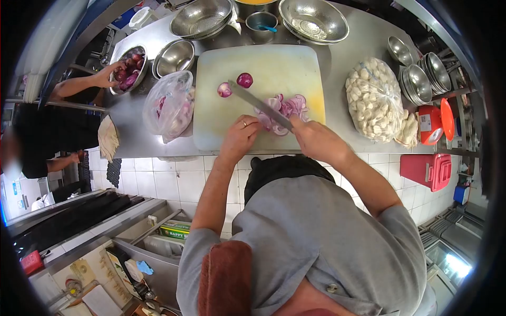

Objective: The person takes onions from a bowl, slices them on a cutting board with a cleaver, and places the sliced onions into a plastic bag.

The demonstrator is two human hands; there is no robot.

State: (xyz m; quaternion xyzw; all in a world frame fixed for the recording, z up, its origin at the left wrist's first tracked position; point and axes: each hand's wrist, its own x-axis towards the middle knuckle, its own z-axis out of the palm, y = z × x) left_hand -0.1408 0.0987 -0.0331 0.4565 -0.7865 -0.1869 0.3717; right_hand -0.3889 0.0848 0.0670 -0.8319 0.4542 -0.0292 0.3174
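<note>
My right hand is closed around the handle of a large kitchen knife. Its blade points up and left across the white cutting board, passing over sliced red onion. Beside the slices, at the board's near edge, my left hand has its fingers curled together; whatever is in them, if anything, is hidden. Near the knife tip lie two cut red onion pieces, one purple side up and one showing a paler face.
Left of the board sit a plastic bag of onions and a colander of red onions, where another person's hand reaches in. To the right are a bag of peeled garlic, stacked bowls and a red scale.
</note>
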